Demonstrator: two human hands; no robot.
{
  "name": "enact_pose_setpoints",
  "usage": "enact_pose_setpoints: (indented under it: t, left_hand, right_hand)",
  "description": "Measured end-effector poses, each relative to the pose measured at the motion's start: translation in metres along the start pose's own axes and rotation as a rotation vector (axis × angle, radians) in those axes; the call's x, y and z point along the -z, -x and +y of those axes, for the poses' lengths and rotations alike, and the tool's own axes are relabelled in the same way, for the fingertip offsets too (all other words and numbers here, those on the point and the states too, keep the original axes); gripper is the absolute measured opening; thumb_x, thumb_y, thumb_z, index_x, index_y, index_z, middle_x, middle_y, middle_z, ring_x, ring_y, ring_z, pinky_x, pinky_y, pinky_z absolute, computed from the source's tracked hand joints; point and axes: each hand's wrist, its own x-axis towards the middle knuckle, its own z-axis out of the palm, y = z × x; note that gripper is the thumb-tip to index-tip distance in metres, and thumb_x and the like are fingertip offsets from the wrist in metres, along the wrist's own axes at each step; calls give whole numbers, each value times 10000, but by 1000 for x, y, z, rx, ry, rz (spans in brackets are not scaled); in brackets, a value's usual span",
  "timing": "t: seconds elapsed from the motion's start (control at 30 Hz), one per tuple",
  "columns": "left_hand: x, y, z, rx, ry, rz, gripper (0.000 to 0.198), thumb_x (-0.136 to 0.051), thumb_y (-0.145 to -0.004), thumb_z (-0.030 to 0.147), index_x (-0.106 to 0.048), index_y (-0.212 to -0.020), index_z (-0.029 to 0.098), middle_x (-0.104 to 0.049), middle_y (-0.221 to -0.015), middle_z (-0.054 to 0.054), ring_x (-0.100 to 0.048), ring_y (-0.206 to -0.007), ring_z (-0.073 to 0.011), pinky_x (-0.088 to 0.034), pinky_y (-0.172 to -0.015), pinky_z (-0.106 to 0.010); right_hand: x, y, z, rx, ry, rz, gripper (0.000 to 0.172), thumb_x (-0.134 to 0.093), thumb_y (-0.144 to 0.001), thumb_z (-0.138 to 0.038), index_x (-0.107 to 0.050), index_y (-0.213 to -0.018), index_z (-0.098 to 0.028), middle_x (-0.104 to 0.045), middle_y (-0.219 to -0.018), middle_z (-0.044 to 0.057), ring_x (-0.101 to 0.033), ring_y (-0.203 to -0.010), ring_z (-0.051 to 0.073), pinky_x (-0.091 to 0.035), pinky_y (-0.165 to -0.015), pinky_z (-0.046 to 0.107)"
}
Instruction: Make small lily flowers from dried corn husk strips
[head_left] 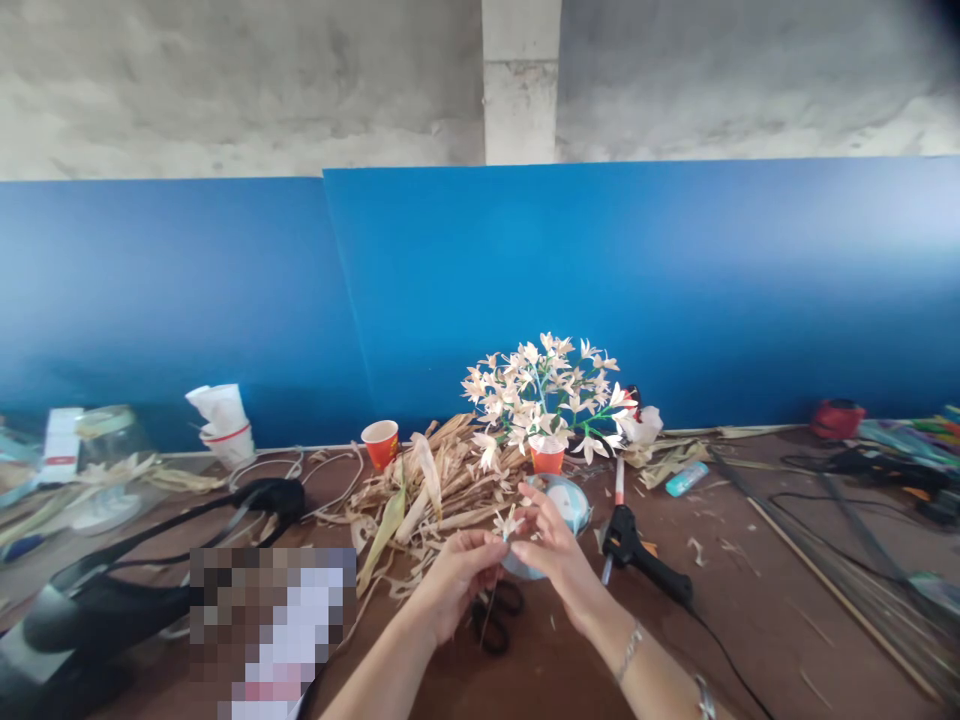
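My left hand (pixel 457 575) and my right hand (pixel 551 545) meet above the brown table (pixel 750 620). Together they pinch a small cream flower (pixel 508 522) made of dried husk. My left fingers are curled under it, and my right fingertips close on its petals from the right. Just beyond my hands lies a roll of light blue tape (pixel 571 498). Black scissors (pixel 501 612) lie on the table below my left hand. A black glue gun (pixel 637 550) rests to the right of my right hand.
A bouquet of the same cream flowers (pixel 544 395) stands in an orange cup (pixel 547 459) at the back. Dried husks (pixel 431 490) are piled left of it, by a second orange cup (pixel 380 442). A black bag (pixel 112 600) lies left; thin sticks (pixel 847 575) lie right.
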Motion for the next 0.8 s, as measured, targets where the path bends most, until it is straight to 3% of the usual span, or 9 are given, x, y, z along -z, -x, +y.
enact_pose_setpoints:
  t: [0.13,0.27,0.37,0.5,0.8]
  left_hand:
    - [2,-2,-1,7,-36,33,208,-728,-581,271,-602,-572,107,-546,-494,15,-434,-443,-40,-299,-466,-162]
    - [5,-4,-3,-8,-41,62,212,-729,-573,283,-608,-581,109,-551,-510,15,-432,-451,-42,-300,-479,-169]
    - [8,-7,-4,-45,-46,64,224,-720,-588,297,-597,-568,111,-502,-474,31,-390,-437,-38,-279,-467,-171]
    - [9,-8,-4,-73,-61,53,225,-713,-606,298,-593,-571,111,-473,-466,37,-349,-430,-34,-247,-448,-171]
    - [1,-1,0,-43,-75,-27,223,-700,-629,314,-631,-601,104,-535,-493,9,-397,-453,-39,-263,-462,-163]
  right_hand:
    - [0,6,-1,242,340,54,530,-545,-657,-115,-441,-1157,-255,-468,-1130,40,-434,-1008,198,-349,-821,317]
    - [0,8,-1,301,434,92,447,-510,-689,-118,-445,-1116,-234,-479,-1121,47,-437,-1015,204,-341,-836,331]
    - [-1,5,-3,219,351,113,312,-512,-717,-162,-483,-1024,-203,-537,-1010,48,-479,-967,200,-357,-823,329]
    - [-5,1,-5,29,141,2,178,-558,-727,-270,-542,-876,-173,-595,-823,32,-544,-807,180,-406,-723,296]
    - [-3,0,1,-180,-160,-122,152,-639,-663,-271,-658,-744,-144,-634,-695,15,-554,-686,158,-396,-679,280]
